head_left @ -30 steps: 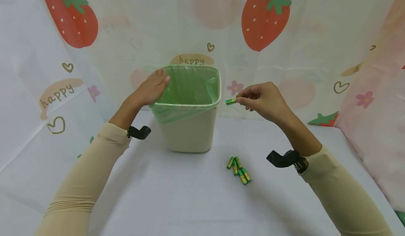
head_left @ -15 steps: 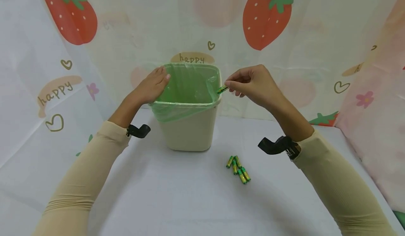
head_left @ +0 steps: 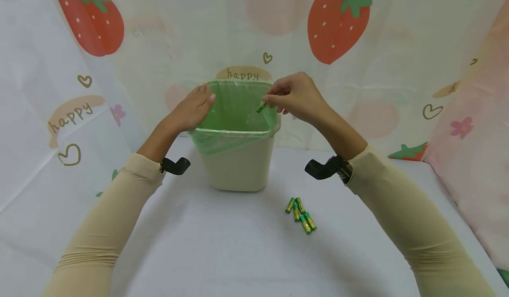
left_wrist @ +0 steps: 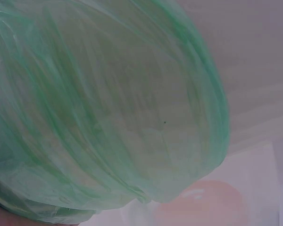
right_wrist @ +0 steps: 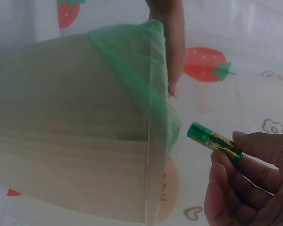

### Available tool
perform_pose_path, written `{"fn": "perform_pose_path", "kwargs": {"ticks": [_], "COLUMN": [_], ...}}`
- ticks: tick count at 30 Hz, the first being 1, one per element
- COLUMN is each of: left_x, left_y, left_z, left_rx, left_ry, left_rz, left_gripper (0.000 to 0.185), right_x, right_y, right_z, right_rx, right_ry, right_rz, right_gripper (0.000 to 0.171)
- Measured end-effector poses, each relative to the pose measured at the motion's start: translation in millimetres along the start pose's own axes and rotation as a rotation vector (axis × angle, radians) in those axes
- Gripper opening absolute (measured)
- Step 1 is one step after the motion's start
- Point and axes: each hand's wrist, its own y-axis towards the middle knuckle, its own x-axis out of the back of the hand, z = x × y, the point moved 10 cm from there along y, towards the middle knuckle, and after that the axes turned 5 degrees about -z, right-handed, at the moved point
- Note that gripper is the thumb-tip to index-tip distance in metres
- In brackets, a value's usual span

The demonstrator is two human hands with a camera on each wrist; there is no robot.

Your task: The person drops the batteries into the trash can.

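Pinching a green-and-yellow battery [head_left: 261,107] between thumb and fingertips, your right hand [head_left: 296,97] holds it over the open mouth of the beige bin [head_left: 238,164], just inside the bin's right rim, with its free end tilted down toward the green liner bag [head_left: 234,111]. Your left hand [head_left: 191,109] rests on the bin's left rim, fingers laid fairly straight over the liner's folded edge, gripping nothing. In front of the bin and a little to its right, a small cluster of matching batteries [head_left: 300,209] lies on the white tabletop [head_left: 222,248]. Behind the bin hangs a strawberry-print cloth [head_left: 338,27].
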Motion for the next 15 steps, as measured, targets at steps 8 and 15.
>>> {"fn": "perform_pose_path", "kwargs": {"ticks": [8, 15], "left_x": [0.5, 1.5], "left_y": [-0.1, -1.7], "left_z": [-0.1, 0.8], "left_rx": [0.003, 0.004], "left_ry": [-0.005, -0.002], "left_rz": [0.002, -0.004], "left_gripper": [0.069, 0.069], "right_x": [-11.8, -25.8], "right_y": [17.4, 26.3], "right_z": [-0.4, -7.2], "right_rx": [0.004, -0.024], "right_ry": [-0.007, -0.001], "right_rz": [0.021, 0.041], "right_gripper": [0.015, 0.016]}}
